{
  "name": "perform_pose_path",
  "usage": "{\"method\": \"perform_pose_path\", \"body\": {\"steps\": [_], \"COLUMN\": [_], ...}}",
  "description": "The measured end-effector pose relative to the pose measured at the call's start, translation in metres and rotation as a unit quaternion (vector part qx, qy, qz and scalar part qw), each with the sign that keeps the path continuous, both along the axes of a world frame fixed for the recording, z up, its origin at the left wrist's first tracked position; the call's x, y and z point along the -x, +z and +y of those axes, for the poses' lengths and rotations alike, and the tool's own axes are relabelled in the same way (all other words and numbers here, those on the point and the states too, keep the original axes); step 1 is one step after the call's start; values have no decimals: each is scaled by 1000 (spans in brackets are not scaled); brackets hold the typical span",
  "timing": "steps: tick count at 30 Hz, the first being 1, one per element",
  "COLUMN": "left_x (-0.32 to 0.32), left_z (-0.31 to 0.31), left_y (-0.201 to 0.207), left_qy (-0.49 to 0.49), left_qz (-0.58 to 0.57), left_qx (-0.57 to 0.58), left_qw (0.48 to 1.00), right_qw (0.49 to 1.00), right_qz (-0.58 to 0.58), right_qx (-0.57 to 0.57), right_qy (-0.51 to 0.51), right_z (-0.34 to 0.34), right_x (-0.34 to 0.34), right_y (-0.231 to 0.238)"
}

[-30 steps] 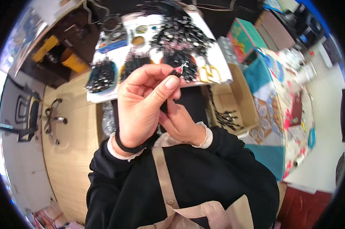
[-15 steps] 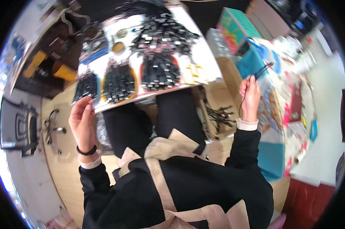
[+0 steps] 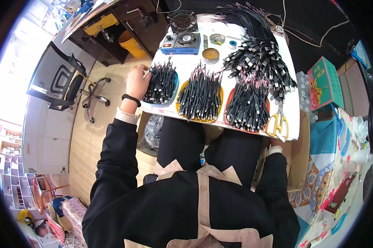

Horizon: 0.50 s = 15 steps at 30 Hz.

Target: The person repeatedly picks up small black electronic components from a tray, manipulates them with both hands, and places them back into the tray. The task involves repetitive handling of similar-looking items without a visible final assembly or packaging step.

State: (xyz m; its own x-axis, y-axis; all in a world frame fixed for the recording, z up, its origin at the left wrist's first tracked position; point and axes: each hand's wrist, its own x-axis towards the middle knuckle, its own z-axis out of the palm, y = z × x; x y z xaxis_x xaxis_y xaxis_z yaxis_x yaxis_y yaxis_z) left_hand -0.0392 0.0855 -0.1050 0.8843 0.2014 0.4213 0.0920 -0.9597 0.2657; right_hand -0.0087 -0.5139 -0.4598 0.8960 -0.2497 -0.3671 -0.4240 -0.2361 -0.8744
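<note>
My left hand (image 3: 137, 80) is at the left edge of the white table (image 3: 176, 108), its bent thumb and forefinger apart beside the leftmost bundle of short black cables (image 3: 161, 84). That bundle lies in a blue tray (image 3: 176, 87). More black cables (image 3: 199, 96) fill a yellow tray (image 3: 179, 108), and others with metal plugs (image 3: 248, 105) fill an orange-red tray (image 3: 227, 110). My right hand (image 3: 274, 141) is mostly hidden beneath the table's front right edge, next to a cardboard box (image 3: 300, 153); its fingers do not show.
Yellow-handled scissors (image 3: 278, 125) lie at the front right corner. A large heap of black cables (image 3: 258, 58) covers the back right. A blue heating device (image 3: 181, 43), a fan (image 3: 182, 22) and a round tin (image 3: 210, 53) stand at the back left. An office chair (image 3: 58, 78) is left.
My right hand has gone from the right side, where it held thin black cables, down below the table edge. My left hand has moved up beside the blue tray. The view has shifted.
</note>
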Motion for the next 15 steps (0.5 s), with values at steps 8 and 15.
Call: {"method": "perform_pose_path", "body": {"steps": [8, 15], "left_x": [-3, 8], "left_z": [15, 7], "left_y": [-13, 7], "left_qy": [-22, -48], "left_qz": [21, -12], "left_qx": [0, 42], "left_qw": [1000, 998], "right_qw": [993, 991], "right_qz": [-10, -75], "right_qx": [113, 89], "right_qy": [21, -62], "right_z": [-59, -69], "right_x": [54, 82], "right_y": [22, 141]}}
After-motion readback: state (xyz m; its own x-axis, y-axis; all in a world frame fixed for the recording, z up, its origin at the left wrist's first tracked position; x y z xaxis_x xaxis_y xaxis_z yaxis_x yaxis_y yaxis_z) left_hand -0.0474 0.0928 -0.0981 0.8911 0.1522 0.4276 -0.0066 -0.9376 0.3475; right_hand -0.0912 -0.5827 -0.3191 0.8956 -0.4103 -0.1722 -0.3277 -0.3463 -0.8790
